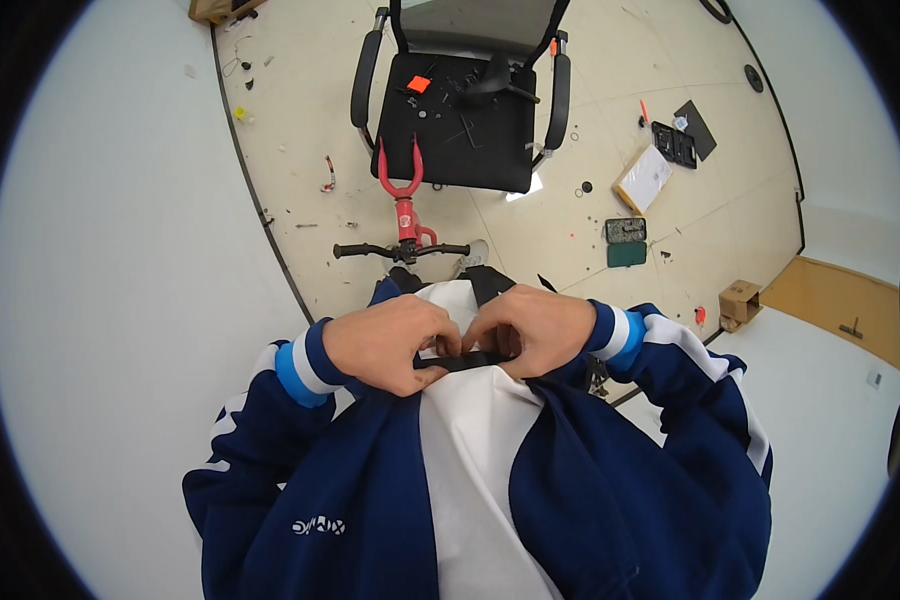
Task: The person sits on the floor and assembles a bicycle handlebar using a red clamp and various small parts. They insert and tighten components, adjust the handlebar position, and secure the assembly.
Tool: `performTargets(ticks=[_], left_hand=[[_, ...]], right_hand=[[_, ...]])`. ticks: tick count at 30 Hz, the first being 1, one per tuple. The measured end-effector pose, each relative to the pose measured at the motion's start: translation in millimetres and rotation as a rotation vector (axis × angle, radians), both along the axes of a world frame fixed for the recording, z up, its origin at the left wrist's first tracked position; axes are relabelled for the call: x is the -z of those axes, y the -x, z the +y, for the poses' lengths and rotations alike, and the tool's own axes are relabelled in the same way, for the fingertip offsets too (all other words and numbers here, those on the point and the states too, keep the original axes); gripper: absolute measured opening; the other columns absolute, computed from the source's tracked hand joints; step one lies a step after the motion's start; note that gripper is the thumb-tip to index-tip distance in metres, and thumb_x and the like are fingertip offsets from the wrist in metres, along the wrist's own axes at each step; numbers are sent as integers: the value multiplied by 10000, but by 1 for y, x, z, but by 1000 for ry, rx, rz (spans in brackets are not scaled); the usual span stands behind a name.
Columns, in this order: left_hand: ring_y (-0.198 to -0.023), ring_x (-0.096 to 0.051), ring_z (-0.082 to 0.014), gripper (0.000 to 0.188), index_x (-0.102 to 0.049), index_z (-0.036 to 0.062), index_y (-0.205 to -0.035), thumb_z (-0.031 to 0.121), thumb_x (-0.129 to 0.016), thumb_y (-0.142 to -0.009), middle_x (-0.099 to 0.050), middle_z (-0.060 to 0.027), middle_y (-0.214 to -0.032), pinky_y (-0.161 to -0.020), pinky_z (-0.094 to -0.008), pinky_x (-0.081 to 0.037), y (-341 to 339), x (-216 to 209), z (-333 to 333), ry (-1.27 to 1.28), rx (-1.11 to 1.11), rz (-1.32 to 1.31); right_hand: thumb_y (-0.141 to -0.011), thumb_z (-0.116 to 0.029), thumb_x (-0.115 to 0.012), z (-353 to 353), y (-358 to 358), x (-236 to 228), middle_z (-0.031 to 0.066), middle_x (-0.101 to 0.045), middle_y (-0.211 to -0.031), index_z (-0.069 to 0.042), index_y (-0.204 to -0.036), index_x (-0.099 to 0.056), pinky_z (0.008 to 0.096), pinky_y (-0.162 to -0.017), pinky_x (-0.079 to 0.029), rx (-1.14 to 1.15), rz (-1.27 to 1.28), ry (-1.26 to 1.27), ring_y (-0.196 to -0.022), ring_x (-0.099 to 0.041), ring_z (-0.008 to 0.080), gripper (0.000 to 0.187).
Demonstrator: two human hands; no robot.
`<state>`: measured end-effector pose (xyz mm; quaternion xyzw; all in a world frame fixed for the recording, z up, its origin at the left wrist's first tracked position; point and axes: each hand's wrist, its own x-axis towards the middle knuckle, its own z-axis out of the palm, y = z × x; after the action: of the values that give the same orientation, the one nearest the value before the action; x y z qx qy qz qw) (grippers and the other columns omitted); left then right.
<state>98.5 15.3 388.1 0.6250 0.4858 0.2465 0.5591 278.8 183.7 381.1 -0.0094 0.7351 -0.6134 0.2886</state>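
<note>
Here both hands, left hand (390, 342) and right hand (526, 330), pinch a flat, matte black strap (467, 361); fingers hide its ends.

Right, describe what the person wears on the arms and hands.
Both arms wear navy blue jacket sleeves. The left sleeve ends in a cuff banded navy, white and bright blue; the right sleeve has the same banded cuff, plus white stripes running along its upper side. The left hand and right hand are bare: no gloves or rings are visible.
</note>
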Motion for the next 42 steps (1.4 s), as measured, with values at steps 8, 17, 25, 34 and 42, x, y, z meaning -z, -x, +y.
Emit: performTargets(ticks=[8, 17, 25, 34, 42], left_hand=[[-745, -643, -324, 224, -716, 2, -937, 76, -704, -726, -680, -164, -809, -691, -374, -526, -8, 1, 10, 94, 117, 103], [-793, -649, -373, 319, -727, 8, -1038, 84, -721, -728, -675, -182, -824, -719, -425, -529, -4, 2, 24, -22, 284, 148], [-710, -643, -360, 263, -743, 38, -973, 67, -707, -713, -660, -161, -758, -647, -417, -527, -7, 22, 23, -136, 300, 66], [-807, -669, -350, 376, -735, 48, -1050, 66, -690, -677, -697, -164, -870, -732, -413, -554, -46, 110, -25, 82, 320, -139], [-842, -675, -388, 252, -726, -1, -950, 89, -661, -723, -702, -192, -860, -764, -438, -546, -83, 233, -72, 246, 329, -328]], right_hand=[[-741, -206, -808, -1, -26, -3, 135, -724, -794, 29, -921, -708, 305, -717, -576, 39, -140, -131, -752, -723, 237, 312], [-724, -275, -837, -8, -35, 12, 107, -698, -724, 39, -885, -716, 315, -630, -531, 185, -244, 1, -652, -660, 198, 373], [-765, -287, -840, -22, -56, 22, 132, -714, -760, 39, -928, -721, 327, -643, -544, 279, -179, -26, -681, -684, 212, 383], [-794, -292, -798, -85, -108, 106, 182, -738, -865, 33, -958, -738, 365, -738, -560, 286, -383, 275, -817, -714, 268, 369], [-871, -161, -725, -138, -145, 241, 111, -739, -884, 36, -1042, -708, 301, -716, -553, 176, -527, 644, -793, -690, 152, 262]])
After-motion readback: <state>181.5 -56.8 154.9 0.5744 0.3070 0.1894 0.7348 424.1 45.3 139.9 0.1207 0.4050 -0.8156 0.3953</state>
